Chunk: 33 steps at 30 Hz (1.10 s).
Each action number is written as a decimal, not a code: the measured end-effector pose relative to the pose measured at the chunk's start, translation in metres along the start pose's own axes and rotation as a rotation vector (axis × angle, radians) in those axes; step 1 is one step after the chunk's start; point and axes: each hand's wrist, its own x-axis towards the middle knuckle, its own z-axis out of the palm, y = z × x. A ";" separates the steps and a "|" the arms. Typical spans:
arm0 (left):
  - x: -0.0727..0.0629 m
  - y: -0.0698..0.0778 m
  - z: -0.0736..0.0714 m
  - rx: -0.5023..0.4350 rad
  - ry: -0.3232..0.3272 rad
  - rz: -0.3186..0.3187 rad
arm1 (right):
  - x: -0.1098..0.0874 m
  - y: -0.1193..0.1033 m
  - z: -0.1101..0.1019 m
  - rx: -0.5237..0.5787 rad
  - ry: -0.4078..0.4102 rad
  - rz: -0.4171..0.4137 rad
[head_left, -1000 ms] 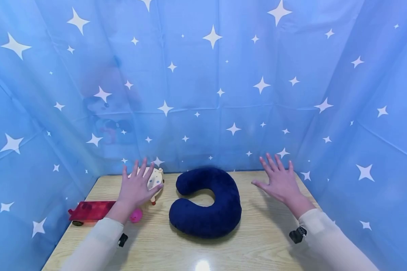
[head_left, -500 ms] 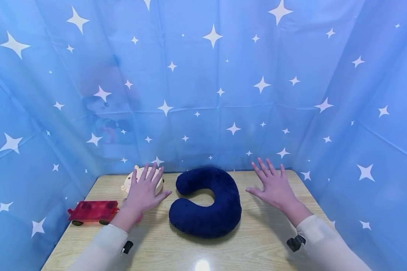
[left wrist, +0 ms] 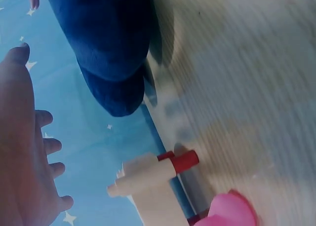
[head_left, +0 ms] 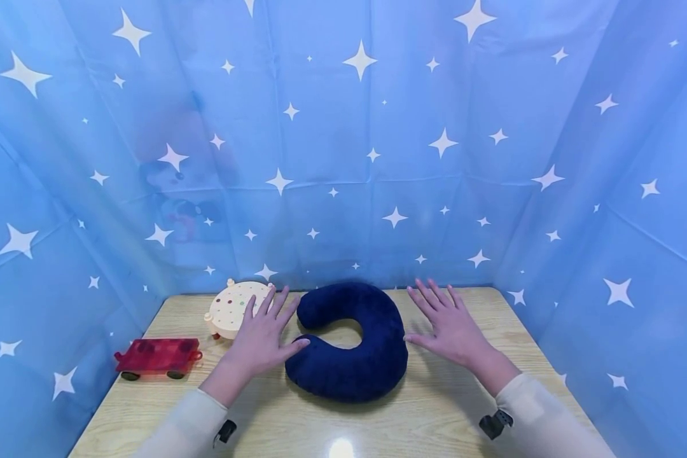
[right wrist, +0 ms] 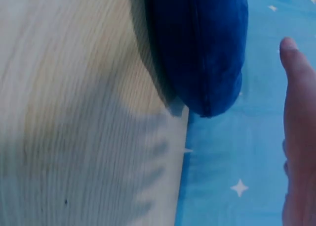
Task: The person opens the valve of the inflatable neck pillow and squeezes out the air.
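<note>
A navy U-shaped neck pillow (head_left: 378, 356) lies on the wooden table with its opening facing left. My left hand (head_left: 261, 340) hovers at the pillow's left, fingers spread, the thumb overlapping its lower end in the head view; the left wrist view shows a gap between them. On the other side my right hand (head_left: 455, 331) is held above the table with spread fingers, its thumb close to the pillow's right edge. Neither hand holds anything. The cream round dotted piece (head_left: 231, 308) with short pegs stands behind my left hand, partly covered by the fingers.
A red translucent toy wagon (head_left: 159, 356) with dark wheels stands at the table's left. The left wrist view shows a pink rounded object (left wrist: 229, 211) near the cream piece. Blue star-printed curtain (head_left: 343, 140) hangs around the table (head_left: 412, 420) at the back and sides.
Both hands have moved inward toward the neck pillow, the left one to the right and the right one to the left. The pink object is now hidden in the head view. The pillow has not moved.
</note>
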 end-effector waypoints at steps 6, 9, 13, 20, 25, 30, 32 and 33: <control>-0.001 0.011 0.002 -0.023 0.000 0.044 | -0.003 -0.011 0.002 0.032 0.006 -0.054; -0.002 0.017 0.006 -0.047 -0.004 0.069 | -0.004 -0.016 0.004 0.049 -0.001 -0.070; -0.003 0.025 0.010 -0.078 -0.008 0.101 | -0.004 -0.024 0.006 0.090 -0.013 -0.083; -0.002 0.041 0.015 -0.163 -0.058 0.127 | -0.005 -0.035 0.012 0.140 0.005 -0.135; -0.002 0.049 0.020 -0.216 -0.060 0.156 | -0.006 -0.040 0.019 0.147 -0.003 -0.173; -0.003 0.056 0.026 -0.245 -0.052 0.184 | -0.007 -0.045 0.022 0.151 0.002 -0.201; -0.003 0.058 0.028 -0.258 -0.058 0.189 | -0.007 -0.046 0.023 0.147 0.005 -0.214; -0.003 0.060 0.028 -0.271 -0.064 0.191 | -0.007 -0.047 0.024 0.151 0.006 -0.221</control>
